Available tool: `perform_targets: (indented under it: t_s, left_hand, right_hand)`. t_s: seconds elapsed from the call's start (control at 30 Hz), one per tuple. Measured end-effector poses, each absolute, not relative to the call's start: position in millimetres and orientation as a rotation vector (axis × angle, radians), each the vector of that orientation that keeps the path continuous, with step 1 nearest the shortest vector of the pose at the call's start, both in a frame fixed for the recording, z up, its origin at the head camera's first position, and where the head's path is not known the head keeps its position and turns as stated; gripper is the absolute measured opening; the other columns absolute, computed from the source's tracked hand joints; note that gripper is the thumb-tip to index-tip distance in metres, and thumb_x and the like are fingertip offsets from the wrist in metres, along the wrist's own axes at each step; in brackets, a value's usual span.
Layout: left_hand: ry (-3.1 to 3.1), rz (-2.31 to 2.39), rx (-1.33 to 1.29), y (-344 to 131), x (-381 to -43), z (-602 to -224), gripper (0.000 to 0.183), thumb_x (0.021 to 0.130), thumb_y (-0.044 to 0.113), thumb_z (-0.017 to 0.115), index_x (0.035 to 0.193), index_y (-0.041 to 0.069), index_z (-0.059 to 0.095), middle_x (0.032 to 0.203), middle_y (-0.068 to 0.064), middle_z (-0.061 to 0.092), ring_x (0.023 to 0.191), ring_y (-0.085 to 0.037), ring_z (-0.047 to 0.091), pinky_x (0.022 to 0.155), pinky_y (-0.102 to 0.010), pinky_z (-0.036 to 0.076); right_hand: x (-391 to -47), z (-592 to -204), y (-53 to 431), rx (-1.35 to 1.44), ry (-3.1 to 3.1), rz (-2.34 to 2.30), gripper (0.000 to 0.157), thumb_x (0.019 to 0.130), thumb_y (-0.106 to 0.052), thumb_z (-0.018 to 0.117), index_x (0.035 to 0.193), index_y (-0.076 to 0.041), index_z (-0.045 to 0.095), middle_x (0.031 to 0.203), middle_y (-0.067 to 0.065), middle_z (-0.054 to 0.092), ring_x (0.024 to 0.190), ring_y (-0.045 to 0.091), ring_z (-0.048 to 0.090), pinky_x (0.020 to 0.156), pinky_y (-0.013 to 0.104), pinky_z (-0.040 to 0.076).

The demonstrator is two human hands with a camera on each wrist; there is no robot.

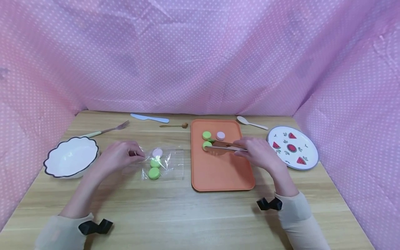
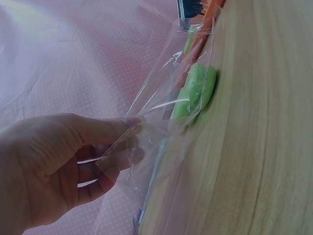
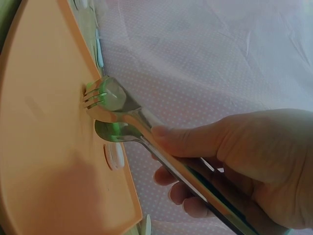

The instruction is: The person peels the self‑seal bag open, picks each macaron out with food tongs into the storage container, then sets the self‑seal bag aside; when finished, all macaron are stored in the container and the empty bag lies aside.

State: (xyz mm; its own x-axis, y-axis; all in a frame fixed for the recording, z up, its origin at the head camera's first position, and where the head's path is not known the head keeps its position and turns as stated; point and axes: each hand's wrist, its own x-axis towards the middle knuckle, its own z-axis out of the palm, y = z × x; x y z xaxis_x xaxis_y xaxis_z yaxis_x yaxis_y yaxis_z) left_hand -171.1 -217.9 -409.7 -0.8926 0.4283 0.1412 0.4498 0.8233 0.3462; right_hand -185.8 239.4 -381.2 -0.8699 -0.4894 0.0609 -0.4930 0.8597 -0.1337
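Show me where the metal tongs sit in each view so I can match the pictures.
Head: tongs over the orange tray, gripped by the right hand.
Left wrist: not in it.
Right wrist: tongs run centre to bottom right, tips on a green macaron.
Shared landmark: the orange tray.

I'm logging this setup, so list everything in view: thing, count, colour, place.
tray: 1, orange, table centre
macarons on tray: 3, two green, one pink, far end; tongs close on one green
tongs: 1, metal, in right hand
clear bag: 1, transparent, left of tray
macarons in bag: 3, two green, one pink
bowl: 1, white, dark rim, left
plate: 1, white with watermelon print, right
fork: 1, far left
knife: 1, pale blue, far edge
small spoon: 1, gold, far edge
spoon: 1, cream, beyond tray
table: 1, wood
backdrop: pink, dotted
left hand: fingers pinch bag
right hand: grips tongs
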Motion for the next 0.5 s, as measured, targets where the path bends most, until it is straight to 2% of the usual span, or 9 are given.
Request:
perform_targets:
  t_s: [0.5]
  left_hand:
    - [-2.950,-0.576,-0.710,-217.7,-170.7,-409.2,0.006,0.079,0.026,0.075,0.082,0.031,0.074,0.080,0.018,0.067,0.071,0.000,0.057,0.065,-0.026,0.044]
  right_hand:
    - [-185.0,-380.4,238.5,0.809,-2.993,0.203,0.030,0.086,-0.034,0.067,0.113,-0.021,0.068,0.095,-0.005,0.068,0.079,0.014,0.062,0.064,0.036,0.047]
